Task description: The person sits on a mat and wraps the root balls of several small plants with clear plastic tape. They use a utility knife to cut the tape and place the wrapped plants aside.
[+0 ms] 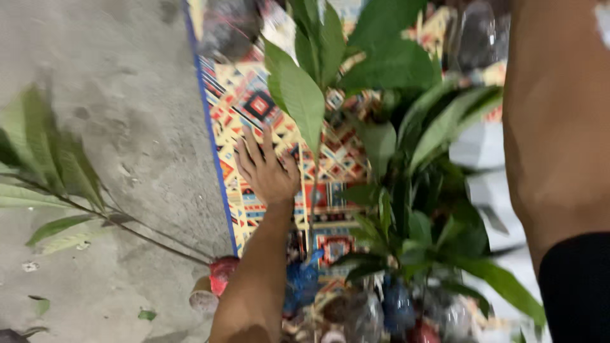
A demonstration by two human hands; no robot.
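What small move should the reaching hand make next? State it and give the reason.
Probably close the left hand around the thin stem of the nearest green-leaved seedling. The fingers are spread open over the colourful patterned woven mat, just left of that stem and holding nothing, so a short shift to the right would bring the grip onto it. Blur makes actual contact unclear.

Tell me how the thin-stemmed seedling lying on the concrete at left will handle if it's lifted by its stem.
The seedling would probably flop: its stem looks long, thin and bowed. It is likely bottom-heavy, since the wrapped root end seems bulkier than the leafy top. The left hand, fingers spread, is over the patterned mat, not on the seedling.
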